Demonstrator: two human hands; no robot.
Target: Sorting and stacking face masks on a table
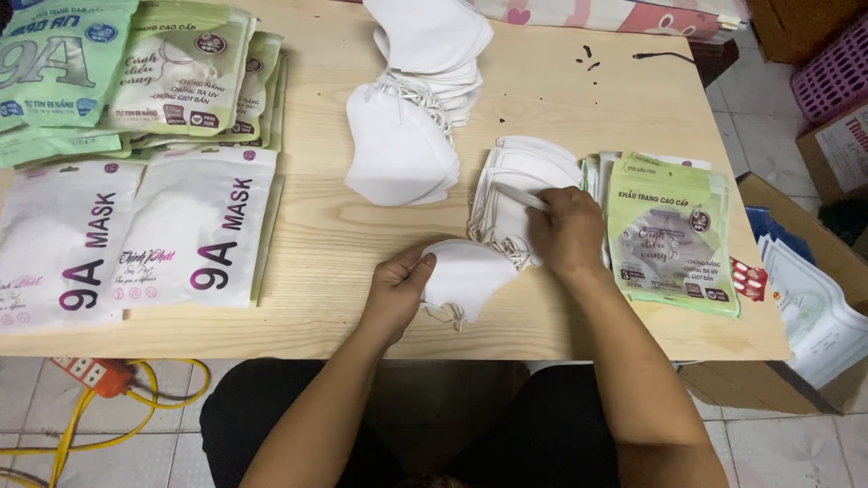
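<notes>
the left hand (pixel 395 291) is closed around a folded white fabric face mask (pixel 466 276), thumb on top, holding it just above the near edge of the pale wooden table (pixel 316 235) with its ear loops dangling below. the right hand (pixel 568 230) rests knuckles-up on a small fanned stack of white masks (pixel 515 181) just beside the held one, its fingers pinching the top mask of that stack (how firmly, i cannot tell). a taller, leaning pile of white masks (pixel 407 136) stands farther back. right of the right hand lies a stack of green printed plastic pouches (pixel 669 235); white pouches with purple lettering (pixel 136 235) lie at far left, with more green pouches (pixel 127 72) behind them.
</notes>
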